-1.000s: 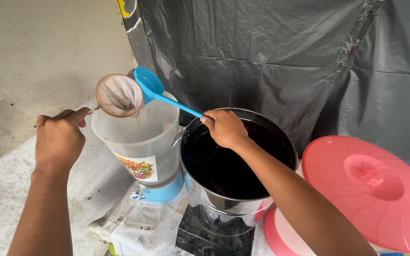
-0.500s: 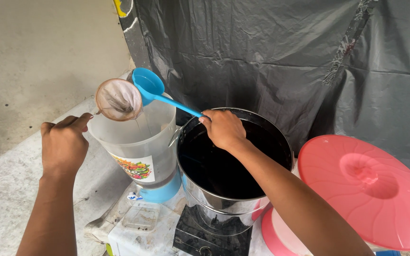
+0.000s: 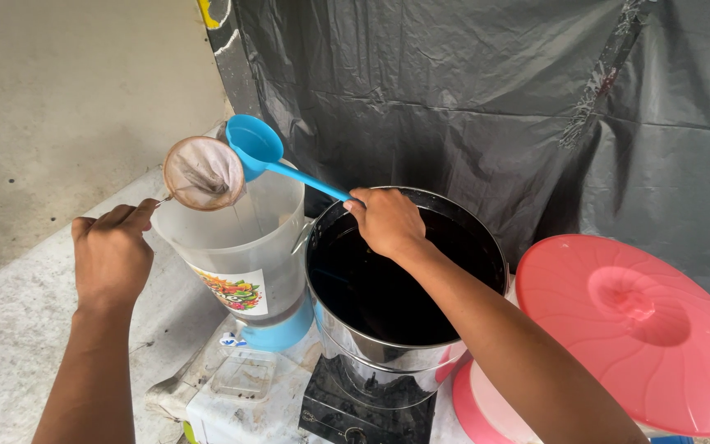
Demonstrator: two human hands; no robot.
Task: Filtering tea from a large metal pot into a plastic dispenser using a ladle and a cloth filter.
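Small round cloth strainer on a thin metal handle (image 3: 204, 173), held over the mouth of a translucent plastic pitcher with blue base (image 3: 244, 255). Left hand (image 3: 112, 251) closed round the strainer handle. Right hand (image 3: 388, 220) closed on the handle of a blue plastic ladle (image 3: 266, 152), its bowl tipped vs. the strainer rim, touching it. Just right of pitcher: steel pot of dark liquid (image 3: 396, 279) on a black burner (image 3: 367, 407). Far right, pink plastic lid (image 3: 643, 329). Surface: grey, speckled concrete slab (image 3: 10, 329). Backdrop: black plastic sheeting (image 3: 486, 99); pale wall at left.
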